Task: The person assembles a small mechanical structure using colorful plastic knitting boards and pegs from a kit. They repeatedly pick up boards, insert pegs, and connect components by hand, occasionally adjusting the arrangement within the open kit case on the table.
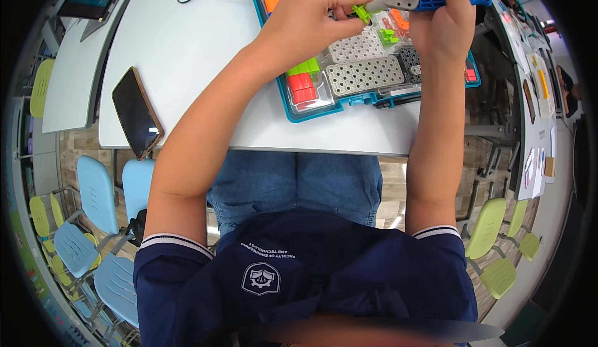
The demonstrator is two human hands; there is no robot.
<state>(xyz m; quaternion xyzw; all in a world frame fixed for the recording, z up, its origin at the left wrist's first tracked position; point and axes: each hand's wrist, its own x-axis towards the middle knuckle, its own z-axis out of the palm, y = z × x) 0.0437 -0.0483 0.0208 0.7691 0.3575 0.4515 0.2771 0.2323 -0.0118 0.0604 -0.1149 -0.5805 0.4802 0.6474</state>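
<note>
We've got a white table [187, 48], a teal parts case [316, 114] on it; above, left hand [321, 7] and right hand [441, 28], fingers clamped: right on blue-and-grey beam assembly [400, 0], left on lime-green connector [360, 14] at its grey end.

The desk [205, 42] is white. At its near left corner lies a phone [136, 107], black-screened with a brown rim. The case [303, 118] is teal-edged; its near left corner carries red blocks [302, 89] and lime-green cubes [305, 67], its near edge a grey plate [365, 76] dotted with dark holes. The connector [361, 14] is lime green, the beam [398, 0] grey, the bars [434, 4] bright blue.
</note>
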